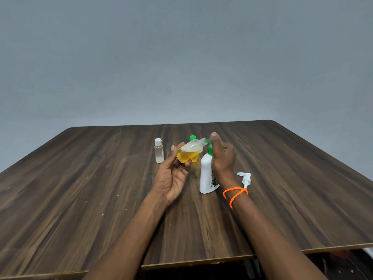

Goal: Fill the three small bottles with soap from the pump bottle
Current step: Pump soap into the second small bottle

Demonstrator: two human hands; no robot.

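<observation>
left hand point(171, 174): my fingers curl round a small bottle point(188, 153), tipped sideways, cap off, mouth right at the green spout point(207, 140). Yellow soap fills abt half.
right hand point(223, 158): wraps the pump bottle point(206, 175) top, thumb up on the pump head. Hand hides most of the pump.
2nd small bottle point(159, 150): stands left on the table point(80, 178), white cap on, looks clear.
3rd bottle point(193, 138): mostly hidden behind the tipped one; only green cap & a yellow bit show.
white pump point(245, 179): lies loose by my wrist, partly hidden by my orange band point(235, 194).
</observation>
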